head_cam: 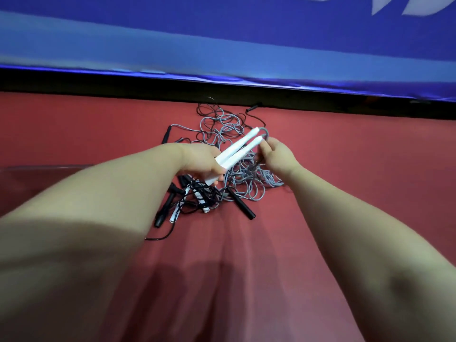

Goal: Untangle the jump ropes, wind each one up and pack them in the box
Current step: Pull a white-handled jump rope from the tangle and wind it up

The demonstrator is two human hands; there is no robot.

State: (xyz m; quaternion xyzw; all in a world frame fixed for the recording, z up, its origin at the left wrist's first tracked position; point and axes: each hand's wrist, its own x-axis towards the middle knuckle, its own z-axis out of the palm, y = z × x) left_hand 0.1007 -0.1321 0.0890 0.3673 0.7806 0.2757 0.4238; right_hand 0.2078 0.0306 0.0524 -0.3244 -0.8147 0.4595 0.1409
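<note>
Your left hand (pixel 202 161) grips 2 white handles (pixel 237 151) side by side, long axes slanting away and rightward. Your right hand (pixel 277 154) pinches the grey rope (pixel 266 131) looping from their far tips. Underneath, the grey-and-black tangle (pixel 222 191) lies on the red surface (pixel 357 169), open room either side; a blue banner (pixel 222 45) bounds the far edge.

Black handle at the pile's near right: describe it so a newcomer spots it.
On the red mat lies a tangle of grey and black jump ropes. At its near right edge a long black cylindrical handle slants toward the lower right, apart from the other black handles on the left.
</note>
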